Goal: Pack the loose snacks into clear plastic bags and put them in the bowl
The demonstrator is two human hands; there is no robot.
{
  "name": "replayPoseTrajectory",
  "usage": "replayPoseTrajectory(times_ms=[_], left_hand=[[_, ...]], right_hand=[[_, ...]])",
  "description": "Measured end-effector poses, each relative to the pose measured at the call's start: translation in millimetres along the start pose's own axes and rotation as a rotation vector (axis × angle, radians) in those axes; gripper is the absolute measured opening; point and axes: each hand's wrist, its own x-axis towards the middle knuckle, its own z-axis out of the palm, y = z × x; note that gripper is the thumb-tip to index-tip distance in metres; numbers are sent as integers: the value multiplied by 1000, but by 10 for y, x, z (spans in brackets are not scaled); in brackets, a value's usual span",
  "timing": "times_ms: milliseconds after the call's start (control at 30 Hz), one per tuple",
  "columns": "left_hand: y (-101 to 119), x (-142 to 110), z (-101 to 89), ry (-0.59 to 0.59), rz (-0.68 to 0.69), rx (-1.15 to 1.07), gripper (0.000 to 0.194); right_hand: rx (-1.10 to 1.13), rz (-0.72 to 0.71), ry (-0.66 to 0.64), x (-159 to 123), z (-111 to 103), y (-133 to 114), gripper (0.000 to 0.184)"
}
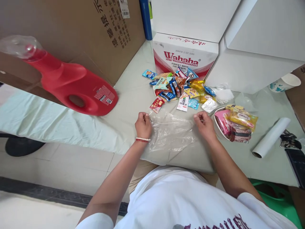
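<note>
A clear plastic bag (172,132) lies spread between my hands near the table's front edge. My left hand (143,125), with a beaded bracelet at the wrist, is closed on the bag's upper left corner. At the upper right corner, my right hand (205,125) pinches the bag with thumb and finger. Beyond the bag is a heap of small wrapped snacks (175,86) in many colours. A red packet (156,104) and a white packet (182,102) lie at its near side. To the right of my right hand, a white bowl (217,127) holds several snack packs.
A large red detergent bottle (95,81) stands at the left by a brown carton (78,28). Behind the snacks are a Wahaha box (186,57) and white boxes. At right lie a white roll (271,136), keys (290,140), a phone (296,165) and a paper cup (284,83).
</note>
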Motion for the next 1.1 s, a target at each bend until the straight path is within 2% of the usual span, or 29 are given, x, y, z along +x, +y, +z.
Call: replayPoseTrajectory(times_ms=[100, 133, 167, 233, 300, 433, 533, 600, 633, 700, 767, 833, 867, 900, 933, 967, 1033, 1100], left_hand=[[-1, -53, 33, -29, 74, -28, 16], [-10, -63, 32, -35, 93, -32, 17], [-26, -66, 25, -36, 105, -32, 18], [-80, -41, -3, -14, 108, -19, 17], [-154, 9, -29, 27, 91, 5, 15], [-238, 37, -35, 96, 75, 41, 15], [-109, -94, -83, 209, 249, 69, 20], [77, -204, -188, 262, 452, 81, 17], [185, -244, -260, 248, 547, 79, 15], [390, -268, -411, 140, 698, 52, 23], [523, -230, -524, -125, 847, 51, 35], [553, -179, -560, -439, 936, 83, 38], [533, -166, -551, -560, 937, 99, 37], [499, -164, -532, -626, 901, 99, 34], [462, -173, -509, -635, 830, 78, 31], [430, -186, -489, -596, 741, 40, 29], [428, -197, -476, -441, 573, -61, 25], [541, -147, -493, -307, 534, -125, 27]], right_hand=[[-176, -312, -234, -34, 174, -171, 58], [-225, -359, -305, -29, 250, -202, 56], [-252, -361, -355, -14, 321, -209, 45], [-203, -259, -388, 44, 418, -160, 22], [-48, -91, -336, 113, 429, -63, 23], [280, 244, -201, 200, 283, 50, 33], [336, 313, -215, 214, 198, 7, 39], [278, 261, -231, 211, 190, -45, 38], [241, 232, -235, 208, 195, -71, 38], [164, 169, -222, 196, 208, -118, 38], [50, 71, -171, 174, 214, -153, 36], [-133, -72, -110, 140, 210, -173, 32], [-248, -143, -96, 119, 207, -179, 31], [-369, -202, -91, 96, 203, -183, 30], [-487, -244, -101, 72, 201, -187, 31], [-597, -269, -128, 50, 199, -194, 33], [-788, -260, -196, 11, 197, -223, 36], [-942, -236, -285, -14, 195, -284, 42]])
